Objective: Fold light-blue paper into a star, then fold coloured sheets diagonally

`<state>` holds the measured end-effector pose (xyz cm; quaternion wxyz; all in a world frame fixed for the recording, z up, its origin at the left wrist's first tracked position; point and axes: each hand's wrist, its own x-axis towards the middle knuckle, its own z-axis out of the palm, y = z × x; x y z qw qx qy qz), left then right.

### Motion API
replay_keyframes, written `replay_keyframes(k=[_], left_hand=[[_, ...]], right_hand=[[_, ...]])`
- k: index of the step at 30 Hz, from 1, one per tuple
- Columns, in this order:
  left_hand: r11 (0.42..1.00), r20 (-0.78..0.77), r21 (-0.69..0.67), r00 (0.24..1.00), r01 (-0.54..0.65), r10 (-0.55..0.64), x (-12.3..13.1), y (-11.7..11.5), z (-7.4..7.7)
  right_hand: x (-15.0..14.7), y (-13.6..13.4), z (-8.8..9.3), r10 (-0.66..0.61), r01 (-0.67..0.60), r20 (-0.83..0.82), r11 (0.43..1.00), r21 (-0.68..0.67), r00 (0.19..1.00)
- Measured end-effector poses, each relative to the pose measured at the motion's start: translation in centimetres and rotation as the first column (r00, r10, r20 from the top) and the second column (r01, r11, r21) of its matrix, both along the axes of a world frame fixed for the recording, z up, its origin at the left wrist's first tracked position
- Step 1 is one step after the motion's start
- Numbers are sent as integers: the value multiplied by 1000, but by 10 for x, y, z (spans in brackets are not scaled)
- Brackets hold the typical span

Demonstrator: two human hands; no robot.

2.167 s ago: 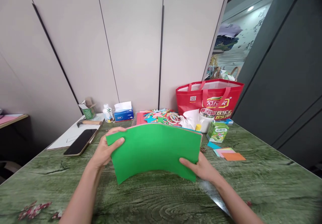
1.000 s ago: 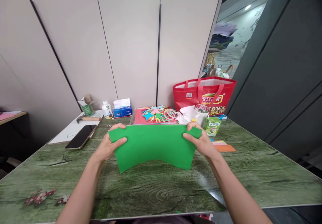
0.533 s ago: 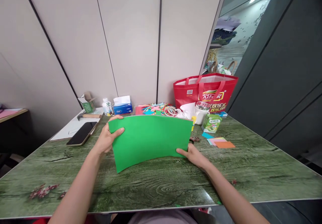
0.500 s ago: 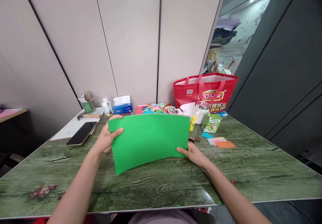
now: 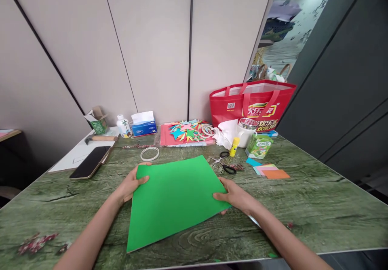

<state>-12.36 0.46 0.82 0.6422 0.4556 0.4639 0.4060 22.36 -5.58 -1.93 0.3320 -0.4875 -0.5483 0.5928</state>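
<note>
A large green sheet of paper [image 5: 176, 201] is held between my two hands, tilted above the table. My left hand [image 5: 131, 184] grips its upper left edge, thumb on top and fingers underneath. On the right edge, my right hand [image 5: 232, 195] pinches the sheet the same way, with a fingertip showing below it. Just past the sheet lie open scissors [image 5: 223, 163] with black handles, close to my right hand. A white ring of tape [image 5: 149, 154] rests beyond the upper left edge.
Colourful paper stars [image 5: 188, 130] lie on a red packet at the back. Behind the yellow glue stick [image 5: 234, 146] stand a white mug [image 5: 246, 134] and a red bag [image 5: 251, 104]. Coloured paper slips [image 5: 277, 174] sit right; a phone [image 5: 91, 163] and hammer [image 5: 101, 138] left.
Both hands have lowered the green sheet and tipped it flatter, so more of its surface faces up. The scissors and the tape ring behind it have come into view.
</note>
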Motion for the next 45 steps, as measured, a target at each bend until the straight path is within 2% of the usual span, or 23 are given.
replay_keyframes(k=[2, 3, 5, 6, 7, 8, 11, 14, 17, 22, 25, 26, 27, 29, 30, 31, 36, 40, 43, 45], left_hand=[[1000, -7, 3, 1000, -1, 1, -2, 1, 0], [1000, -13, -2, 1000, -4, 4, -3, 1, 1], [1000, -27, -11, 1000, -9, 9, -5, 3, 1], [1000, -32, -14, 999, -10, 10, -6, 4, 1], [1000, -37, -20, 999, -10, 9, -7, 5, 1], [1000, -40, -28, 999, -7, 6, -8, 5, 0], [998, -43, -55, 999, 6, -8, -9, 8, -1], [998, -52, -69, 999, 9, -13, -9, 11, -2], [997, -61, -81, 998, -1, -4, -7, 15, -1], [996, -40, -79, 998, 37, -40, 0, 24, -1], [996, -34, -77, 998, 54, -56, 10, 32, -4], [995, -28, -72, 998, 61, -64, 14, 35, -5], [995, -22, -65, 997, 71, -73, 19, 38, -6], [994, -15, -48, 995, 100, -101, 27, 44, -9], [992, -14, -45, 993, 116, -117, 31, 46, -10], [991, -16, -43, 991, 130, -131, 34, 48, -10], [989, -78, -30, 986, 147, -149, 39, 49, -7], [985, -257, 84, 958, 152, -126, 40, 49, -2], [953, -481, 242, 876, 181, -44, 37, 51, -3], [901, -628, 377, 774, 213, 80, 32, 50, -6]], right_hand=[[10, 16, 1, -36, -16, 296, 986, 169, 954], [16, 27, 2, -133, -8, 445, 953, 302, 886], [26, 49, 2, -348, -85, 616, 822, 563, 706], [29, 59, 2, -414, -155, 658, 763, 628, 629], [30, 68, 1, -451, -216, 702, 736, 642, 551], [30, 74, -1, -471, -253, 746, 738, 625, 471], [16, 77, -3, -430, -290, 868, 822, 490, 248], [-3, 71, 0, -387, -276, 916, 873, 401, 107], [-12, 77, 6, -404, -234, 913, 885, 404, 48], [-4, 110, 15, -453, -134, 891, 884, 448, -5], [-5, 118, 20, -486, -123, 874, 868, 480, -13], [-7, 117, 20, -498, -171, 867, 852, 496, 32], [-10, 115, 20, -501, -251, 857, 821, 514, 117], [-16, 110, 13, -441, -440, 832, 708, 553, 337], [-18, 108, 8, -390, -506, 820, 650, 567, 418], [-20, 106, 2, -348, -547, 813, 610, 574, 466], [-16, 107, -24, -347, -520, 791, 609, 599, 504], [-14, 109, -26, -391, -449, 726, 592, 669, 565], [-15, 108, -24, -403, -427, 714, 597, 679, 573], [-15, 107, -22, -407, -429, 716, 596, 679, 567]])
